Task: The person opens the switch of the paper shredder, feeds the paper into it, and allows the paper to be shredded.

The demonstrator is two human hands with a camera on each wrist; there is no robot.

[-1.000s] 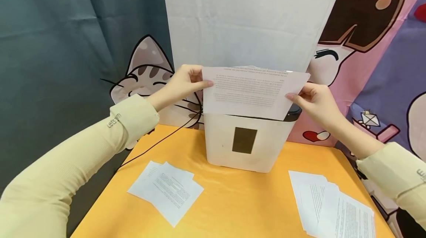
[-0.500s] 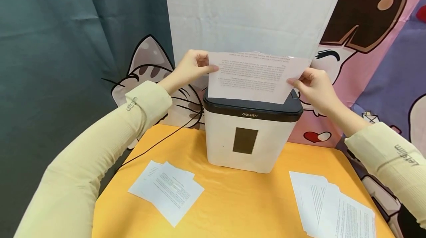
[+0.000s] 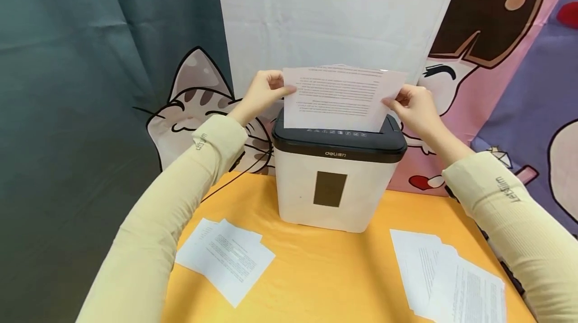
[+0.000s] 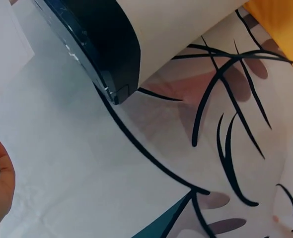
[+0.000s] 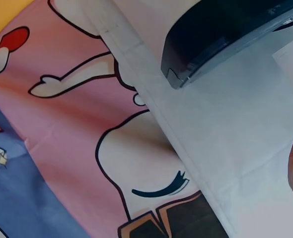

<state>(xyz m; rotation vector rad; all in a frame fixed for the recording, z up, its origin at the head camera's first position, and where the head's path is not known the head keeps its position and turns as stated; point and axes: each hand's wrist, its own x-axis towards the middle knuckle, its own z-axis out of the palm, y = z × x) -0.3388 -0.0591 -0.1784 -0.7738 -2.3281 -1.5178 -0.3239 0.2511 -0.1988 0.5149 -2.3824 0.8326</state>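
Note:
A printed sheet of paper is held up over the paper shredder, a white bin with a black lid. My left hand pinches the sheet's left edge between thumb and fingers. At the right edge, my right hand pinches it the same way. The sheet's bottom edge hides part of the lid in the head view; both wrist views show a gap between a paper corner and the lid. Only part of each hand shows at the border of its wrist view.
On the yellow table, overlapping printed sheets lie at the left. Several more sheets lie at the right. A black cable runs left of the shredder. Behind stands a curtain with cartoon panels either side.
Both hands have raised the sheet from in front of the lid's front edge to higher above it. The shredder's lid, its lettering and a row of icons have come into view.

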